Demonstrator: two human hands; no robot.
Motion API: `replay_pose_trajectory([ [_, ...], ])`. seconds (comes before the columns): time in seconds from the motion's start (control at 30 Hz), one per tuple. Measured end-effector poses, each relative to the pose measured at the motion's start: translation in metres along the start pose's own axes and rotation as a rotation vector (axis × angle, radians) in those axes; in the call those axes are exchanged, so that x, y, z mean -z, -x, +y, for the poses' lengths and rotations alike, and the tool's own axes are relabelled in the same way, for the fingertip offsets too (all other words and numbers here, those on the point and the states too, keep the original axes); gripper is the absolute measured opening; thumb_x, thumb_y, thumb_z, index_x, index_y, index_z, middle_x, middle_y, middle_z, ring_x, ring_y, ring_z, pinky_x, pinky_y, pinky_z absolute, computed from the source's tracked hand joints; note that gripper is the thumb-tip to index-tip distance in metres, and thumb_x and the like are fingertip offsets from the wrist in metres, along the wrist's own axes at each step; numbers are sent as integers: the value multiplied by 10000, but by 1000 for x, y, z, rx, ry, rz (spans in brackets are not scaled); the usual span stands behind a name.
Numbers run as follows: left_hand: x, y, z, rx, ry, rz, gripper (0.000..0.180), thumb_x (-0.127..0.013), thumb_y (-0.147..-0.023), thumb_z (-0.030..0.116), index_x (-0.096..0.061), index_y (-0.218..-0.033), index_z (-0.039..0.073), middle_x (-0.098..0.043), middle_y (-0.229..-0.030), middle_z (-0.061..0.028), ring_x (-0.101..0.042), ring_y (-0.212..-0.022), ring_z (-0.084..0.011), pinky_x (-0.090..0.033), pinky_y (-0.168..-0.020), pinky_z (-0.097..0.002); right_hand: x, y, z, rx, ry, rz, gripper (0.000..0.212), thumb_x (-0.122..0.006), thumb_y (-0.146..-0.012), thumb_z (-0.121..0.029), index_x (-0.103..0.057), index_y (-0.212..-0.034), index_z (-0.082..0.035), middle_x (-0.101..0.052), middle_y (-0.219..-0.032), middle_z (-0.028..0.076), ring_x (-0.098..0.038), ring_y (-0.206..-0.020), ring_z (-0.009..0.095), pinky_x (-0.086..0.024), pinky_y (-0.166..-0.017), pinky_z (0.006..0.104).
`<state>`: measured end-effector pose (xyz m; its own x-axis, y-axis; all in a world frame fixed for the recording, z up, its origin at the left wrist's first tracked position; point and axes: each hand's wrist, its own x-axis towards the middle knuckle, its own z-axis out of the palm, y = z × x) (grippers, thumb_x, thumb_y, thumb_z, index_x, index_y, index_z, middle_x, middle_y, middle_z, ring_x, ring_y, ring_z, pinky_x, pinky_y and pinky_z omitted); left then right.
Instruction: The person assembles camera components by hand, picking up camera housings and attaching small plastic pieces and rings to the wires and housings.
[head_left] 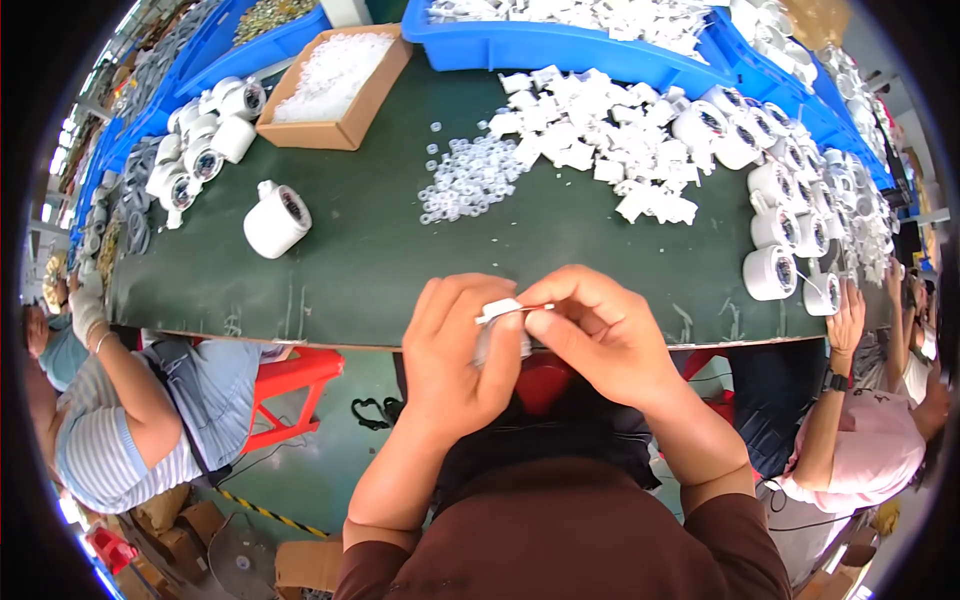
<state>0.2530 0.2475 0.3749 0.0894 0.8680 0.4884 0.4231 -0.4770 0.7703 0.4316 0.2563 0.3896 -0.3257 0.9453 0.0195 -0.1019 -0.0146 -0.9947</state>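
Note:
Just past the table's front edge, my two hands are close together in front of my body. My left hand (455,350) is closed, with a small white plastic piece (498,310) between thumb and fingers. A pale rounded part (502,345) shows under that thumb, mostly hidden by the hand. From the white piece a thin reddish wire (533,308) with a tiny white end runs to the right. My right hand (605,335) pinches this wire between thumb and forefinger. A single white cylindrical housing (275,225) with a dark round face lies on the table to the left.
On the green table (380,260) are a heap of translucent rings (468,180), a pile of white plastic pieces (600,130) and more white housings (775,225) at both sides. A cardboard box (335,90) and blue bins (560,45) stand behind. Co-workers sit left and right.

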Motion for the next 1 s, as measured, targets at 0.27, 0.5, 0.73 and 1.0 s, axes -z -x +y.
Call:
replay_pose_trajectory([
  [0.27,2,0,-1,42,3,10,141,-583,-946,96,-665,-923,-18,-690,-1005,-160,-639,-890,-261,-503,-794,-343,80,-32,-16,452,1326,287,296,-720,-865,-25,-672,-1156,-49,-673,-1037,106,-637,-892,313,-520,-806,397],
  [0.5,0,2,-2,46,0,17,143,-580,-948,90,-664,-921,-23,-687,-1000,-160,-635,-894,-267,-500,-805,-348,82,-35,-16,434,1307,164,274,-672,-870,31,-666,-1129,-57,-660,-1044,121,-653,-998,329,-538,-816,417],
  [0.73,-1,3,-2,45,14,36,131,-580,-944,78,-662,-924,-21,-688,-1006,-154,-633,-893,-266,-499,-802,-346,80,-25,-16,363,1150,328,187,-702,-865,0,-674,-1046,-37,-669,-1036,107,-638,-937,322,-530,-801,394],
  [1.0,-3,4,-2,26,-40,28,105,-583,-923,53,-661,-932,-17,-684,-1017,-156,-627,-900,-277,-498,-800,-356,86,-34,-3,292,1282,165,116,-730,-841,-54,-653,-927,-38,-647,-980,93,-624,-947,325,-510,-812,418],
])
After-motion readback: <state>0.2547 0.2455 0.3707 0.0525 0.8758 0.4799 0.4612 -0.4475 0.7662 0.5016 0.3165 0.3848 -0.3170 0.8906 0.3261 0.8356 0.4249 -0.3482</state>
